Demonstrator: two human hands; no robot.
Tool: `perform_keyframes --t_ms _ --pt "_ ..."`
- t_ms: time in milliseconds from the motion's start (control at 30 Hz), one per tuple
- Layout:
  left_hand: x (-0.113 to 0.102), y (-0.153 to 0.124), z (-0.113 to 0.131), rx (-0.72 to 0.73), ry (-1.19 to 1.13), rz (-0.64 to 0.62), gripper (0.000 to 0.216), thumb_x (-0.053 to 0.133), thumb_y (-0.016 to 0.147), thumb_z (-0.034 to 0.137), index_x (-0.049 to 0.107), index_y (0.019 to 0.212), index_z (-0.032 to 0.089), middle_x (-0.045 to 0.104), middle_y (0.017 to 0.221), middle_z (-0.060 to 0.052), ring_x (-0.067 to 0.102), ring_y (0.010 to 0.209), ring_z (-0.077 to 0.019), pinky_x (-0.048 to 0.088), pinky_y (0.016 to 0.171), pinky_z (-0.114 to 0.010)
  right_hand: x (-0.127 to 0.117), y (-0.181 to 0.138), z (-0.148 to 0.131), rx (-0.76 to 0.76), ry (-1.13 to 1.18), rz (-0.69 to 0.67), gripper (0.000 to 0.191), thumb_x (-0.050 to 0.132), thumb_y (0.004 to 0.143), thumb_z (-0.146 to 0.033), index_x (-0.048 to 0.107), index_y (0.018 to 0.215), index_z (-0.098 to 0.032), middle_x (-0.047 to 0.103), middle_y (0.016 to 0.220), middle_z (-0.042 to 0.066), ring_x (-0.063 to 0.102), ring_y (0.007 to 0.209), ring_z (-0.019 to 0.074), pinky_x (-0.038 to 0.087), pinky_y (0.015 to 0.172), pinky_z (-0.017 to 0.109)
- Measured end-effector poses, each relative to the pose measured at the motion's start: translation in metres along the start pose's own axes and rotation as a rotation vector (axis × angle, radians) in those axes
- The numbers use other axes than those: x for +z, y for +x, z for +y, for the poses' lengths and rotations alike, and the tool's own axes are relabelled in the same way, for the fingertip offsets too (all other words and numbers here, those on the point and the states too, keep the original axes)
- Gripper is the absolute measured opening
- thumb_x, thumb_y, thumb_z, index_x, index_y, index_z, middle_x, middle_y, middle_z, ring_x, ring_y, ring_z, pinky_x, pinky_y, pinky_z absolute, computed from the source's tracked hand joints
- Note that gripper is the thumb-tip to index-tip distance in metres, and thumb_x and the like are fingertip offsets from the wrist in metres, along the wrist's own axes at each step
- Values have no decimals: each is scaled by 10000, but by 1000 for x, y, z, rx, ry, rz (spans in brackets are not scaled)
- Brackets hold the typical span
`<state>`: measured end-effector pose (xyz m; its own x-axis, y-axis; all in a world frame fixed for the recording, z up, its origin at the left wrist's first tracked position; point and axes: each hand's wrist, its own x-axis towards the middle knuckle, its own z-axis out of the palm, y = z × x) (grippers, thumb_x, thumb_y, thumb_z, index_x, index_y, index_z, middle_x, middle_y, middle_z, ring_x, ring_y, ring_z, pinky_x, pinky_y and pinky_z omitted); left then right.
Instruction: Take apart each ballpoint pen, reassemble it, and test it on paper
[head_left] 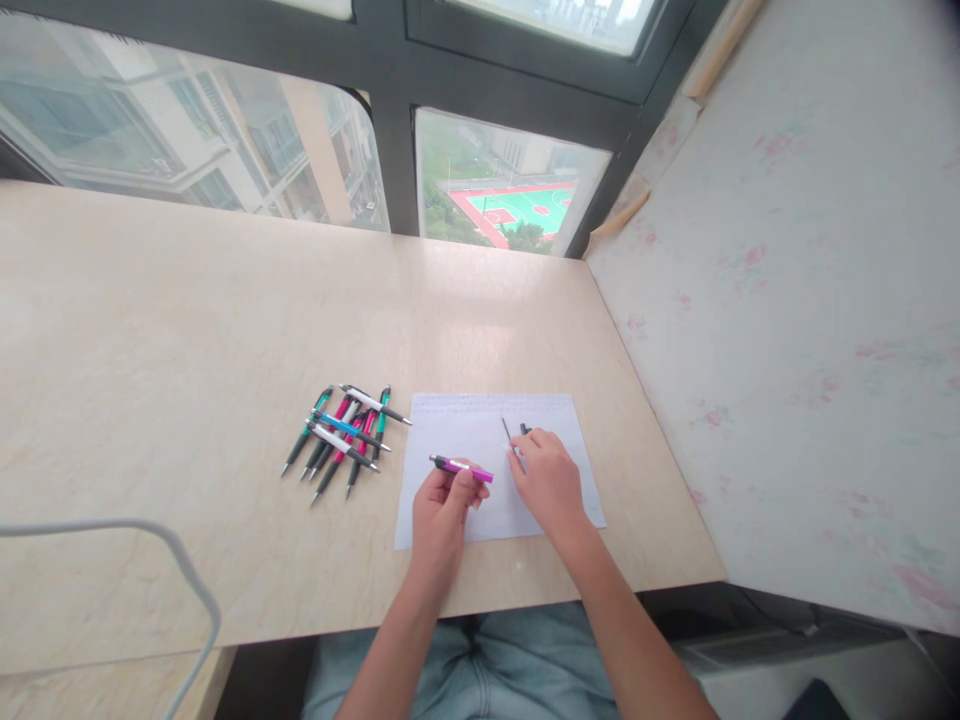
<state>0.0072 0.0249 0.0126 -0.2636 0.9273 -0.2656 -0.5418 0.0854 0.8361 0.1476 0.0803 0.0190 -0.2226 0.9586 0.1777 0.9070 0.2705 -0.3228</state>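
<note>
My left hand [442,510] is closed around a purple pen barrel [474,474], its thumb on top and its dark end pointing left. The barrel is held just above a white sheet of paper [442,425]. My right hand [550,478] reaches down to the sheet with its fingertips together at the lower end of a thin dark pen refill [505,428]. Beside those fingers a small black pen part [525,428] shows, partly hidden by the hand. Faint rows of writing run along the sheet's far edge.
Left of the paper lies a crossed pile of several click pens [341,435] in green, pink, blue and white. A grey cable [180,550] loops over the desk [225,320] at the left. A papered wall [787,330] bounds the right side, windows [510,190] the far side.
</note>
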Motion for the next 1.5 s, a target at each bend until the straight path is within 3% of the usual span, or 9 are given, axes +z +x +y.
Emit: perform_keyframes --t_ms 333,433,600,767,1000,1500 --pt "1 0 0 -20 -40 7 276 716 797 393 662 867 131 671 767 -49 574 640 -119 439 610 -253 5 3 -5 -18 -2 3 156 513 899 -178 643 817 -208 633 871 82 548 889 228 458 701 315" --pt "3 -1 3 -48 -82 3 257 726 791 367 669 884 134 682 783 -55 582 660 -124 437 613 -249 -4 -3 -6 0 231 25 147 516 899 -209 655 851 -200 666 879 71 588 858 213 483 722 325" --pt "3 -1 4 -86 -131 -34 222 725 797 323 676 908 138 679 777 -48 574 677 -113 439 631 -235 -21 -22 -12 189 741 -41 145 573 877 -309 661 865 -195 697 821 42 655 757 179 526 643 279" --pt "2 -2 3 -95 -79 -65 258 736 780 340 680 912 125 677 754 -56 581 662 -124 450 621 -246 -27 -37 -18 285 926 -12 160 636 844 -335 682 880 -186 720 858 59 676 792 190 552 711 298" --pt "2 -4 1 -104 -83 -91 232 728 794 306 684 927 122 676 747 -54 590 681 -128 452 630 -237 -35 -40 -22 219 830 66 159 606 872 -302 713 889 -186 728 884 68 667 783 186 542 687 288" --pt "1 -5 4 -131 -173 -157 172 717 815 277 697 891 124 662 757 -50 581 672 -113 429 599 -217 -50 -37 -27 67 707 32 123 591 901 -253 703 882 -208 707 834 27 638 742 154 488 611 254"
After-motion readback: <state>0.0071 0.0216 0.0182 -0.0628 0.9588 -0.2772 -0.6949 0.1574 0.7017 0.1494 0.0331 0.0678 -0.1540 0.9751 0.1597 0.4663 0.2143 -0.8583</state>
